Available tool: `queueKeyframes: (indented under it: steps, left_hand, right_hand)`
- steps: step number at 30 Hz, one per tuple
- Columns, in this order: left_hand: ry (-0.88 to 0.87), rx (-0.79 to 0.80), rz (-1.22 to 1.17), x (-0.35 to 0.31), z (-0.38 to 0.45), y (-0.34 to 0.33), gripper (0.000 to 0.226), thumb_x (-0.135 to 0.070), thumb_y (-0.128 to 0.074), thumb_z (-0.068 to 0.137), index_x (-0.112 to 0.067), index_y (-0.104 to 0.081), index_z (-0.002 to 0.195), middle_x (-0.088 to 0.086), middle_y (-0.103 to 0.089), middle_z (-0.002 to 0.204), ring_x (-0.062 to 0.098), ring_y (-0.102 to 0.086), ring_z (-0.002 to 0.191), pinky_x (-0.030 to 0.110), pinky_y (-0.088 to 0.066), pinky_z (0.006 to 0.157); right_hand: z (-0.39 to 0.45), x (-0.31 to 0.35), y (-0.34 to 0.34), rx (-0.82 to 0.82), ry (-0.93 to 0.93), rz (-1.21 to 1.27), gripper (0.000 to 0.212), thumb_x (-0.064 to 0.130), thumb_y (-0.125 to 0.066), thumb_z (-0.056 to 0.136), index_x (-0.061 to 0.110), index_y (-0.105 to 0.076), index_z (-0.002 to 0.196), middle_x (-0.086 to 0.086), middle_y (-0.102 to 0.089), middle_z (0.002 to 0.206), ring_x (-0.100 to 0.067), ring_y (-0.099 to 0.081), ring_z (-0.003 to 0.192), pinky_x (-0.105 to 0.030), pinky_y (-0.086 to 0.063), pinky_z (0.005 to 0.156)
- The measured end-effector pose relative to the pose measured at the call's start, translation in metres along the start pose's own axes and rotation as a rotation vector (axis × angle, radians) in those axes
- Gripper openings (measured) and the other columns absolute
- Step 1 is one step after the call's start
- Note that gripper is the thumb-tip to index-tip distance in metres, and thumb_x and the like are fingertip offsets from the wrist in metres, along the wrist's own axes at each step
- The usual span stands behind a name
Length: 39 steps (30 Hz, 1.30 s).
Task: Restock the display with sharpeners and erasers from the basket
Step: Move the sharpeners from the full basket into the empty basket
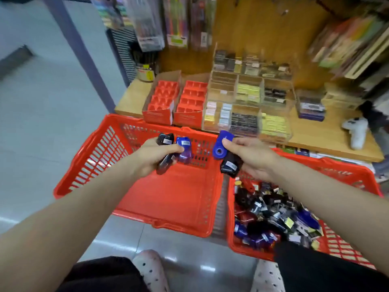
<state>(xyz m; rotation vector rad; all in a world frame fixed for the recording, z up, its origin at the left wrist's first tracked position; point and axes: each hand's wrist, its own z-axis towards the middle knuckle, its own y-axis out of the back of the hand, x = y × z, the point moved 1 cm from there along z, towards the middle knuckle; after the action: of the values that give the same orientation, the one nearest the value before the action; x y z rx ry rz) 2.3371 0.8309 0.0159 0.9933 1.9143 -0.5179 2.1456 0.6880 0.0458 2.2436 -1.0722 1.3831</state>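
Observation:
My left hand (151,158) grips a black sharpener (165,142) and a translucent purple-blue sharpener (184,149) above the left red basket (101,152), whose floor is bare. My right hand (250,158) holds a solid blue sharpener (221,145) and a black sharpener (230,166) over the gap between the baskets. The right red basket (347,175) holds a heap of several black, blue and red sharpeners and erasers (271,216). Two red display trays (162,98) (192,98) with open slots stand on the wooden shelf beyond.
Clear acrylic bins (250,95) of erasers fill the shelf's middle. A wooden shelf edge (328,148) runs behind the baskets. Hanging pen packs (147,24) and stacked notebooks (347,41) are above. A white object (355,129) lies at the right. My knees and spotted shoes are below.

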Motion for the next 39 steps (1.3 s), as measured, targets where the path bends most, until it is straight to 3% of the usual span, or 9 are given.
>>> queueKeyframes:
  steps: [3,7,14,17,22,26,32,36,39]
  left_hand:
    - [0.127,-0.143,0.032,0.046,0.006,0.052,0.015,-0.002,-0.074,0.081,-0.009,-0.061,0.076,0.008,-0.058,0.057,0.014,-0.052,0.040,0.020,-0.042,0.044]
    - [0.267,-0.233,0.020,0.102,0.031,0.079,0.017,0.002,-0.074,0.081,-0.003,-0.059,0.076,0.005,-0.057,0.047,0.009,-0.051,0.031,0.016,-0.038,0.034]
    - [0.369,-0.142,0.170,0.181,0.094,0.066,0.031,-0.005,-0.085,0.071,-0.006,-0.063,0.092,0.014,-0.064,0.082,0.023,-0.058,0.066,0.031,-0.049,0.060]
    - [0.334,-0.080,0.320,0.204,0.118,0.058,0.027,-0.005,-0.083,0.073,-0.015,-0.058,0.077,0.009,-0.061,0.078,0.021,-0.056,0.071,0.033,-0.048,0.068]
    - [0.313,-0.033,0.482,0.224,0.142,0.060,0.031,-0.012,-0.083,0.075,-0.017,-0.055,0.087,0.001,-0.056,0.072,0.019,-0.055,0.074,0.026,-0.042,0.063]
    - [0.255,-0.107,0.457,0.232,0.154,0.063,0.038,-0.016,-0.089,0.070,-0.014,-0.063,0.098,0.001,-0.064,0.085,0.019,-0.060,0.080,0.032,-0.049,0.074]
    - [0.129,-0.122,0.591,0.194,0.142,0.063,0.063,-0.009,-0.082,0.076,-0.013,-0.057,0.134,0.008,-0.061,0.132,0.022,-0.058,0.121,0.031,-0.044,0.105]
    - [-0.109,-0.030,0.728,0.120,0.112,0.040,0.026,-0.005,-0.072,0.082,-0.026,-0.063,0.093,0.006,-0.073,0.106,0.020,-0.067,0.091,0.028,-0.052,0.089]
    - [-0.382,0.097,0.864,0.058,0.076,0.007,0.023,-0.003,-0.070,0.078,-0.020,-0.068,0.093,0.002,-0.072,0.082,0.023,-0.069,0.078,0.034,-0.056,0.079]
  right_hand:
    - [0.029,-0.039,-0.075,0.053,-0.080,-0.021,0.008,0.011,-0.060,0.095,0.006,-0.064,0.090,-0.005,-0.068,0.074,-0.007,-0.064,0.054,-0.019,-0.051,0.050]
    - [0.074,-0.141,-0.117,-0.115,-0.227,-0.236,0.013,0.014,-0.066,0.093,0.012,-0.061,0.080,-0.011,-0.065,0.079,-0.017,-0.060,0.062,-0.029,-0.048,0.059]
    - [0.136,-0.247,-0.096,-0.415,-0.408,-0.494,0.035,0.020,-0.064,0.094,-0.010,-0.067,0.111,-0.014,-0.055,0.089,-0.021,-0.055,0.085,-0.038,-0.041,0.072]
    - [0.157,-0.261,-0.088,-0.421,-0.430,-0.593,0.034,0.025,-0.060,0.095,-0.005,-0.069,0.110,-0.020,-0.067,0.102,-0.027,-0.065,0.095,-0.035,-0.041,0.072]
    - [0.185,-0.278,-0.088,-0.465,-0.413,-0.591,0.030,0.025,-0.063,0.092,0.002,-0.070,0.110,-0.017,-0.070,0.110,-0.022,-0.064,0.094,-0.038,-0.049,0.081]
    - [0.196,-0.271,-0.095,-0.404,-0.398,-0.614,0.029,0.023,-0.065,0.090,0.007,-0.068,0.114,-0.015,-0.069,0.114,-0.028,-0.065,0.105,-0.036,-0.049,0.089]
    - [0.165,-0.203,-0.095,-0.281,-0.403,-0.708,0.051,0.006,-0.057,0.089,0.005,-0.045,0.138,-0.014,-0.056,0.133,-0.030,-0.056,0.122,-0.029,-0.043,0.096]
    - [0.111,-0.117,-0.086,-0.025,-0.066,-0.895,0.033,0.009,-0.058,0.087,0.021,-0.068,0.116,-0.003,-0.069,0.118,-0.021,-0.063,0.111,-0.025,-0.047,0.092]
    - [0.065,-0.051,-0.055,-0.017,0.321,-1.285,0.022,0.020,-0.054,0.087,0.026,-0.072,0.099,-0.002,-0.073,0.105,-0.027,-0.066,0.102,-0.034,-0.054,0.086]
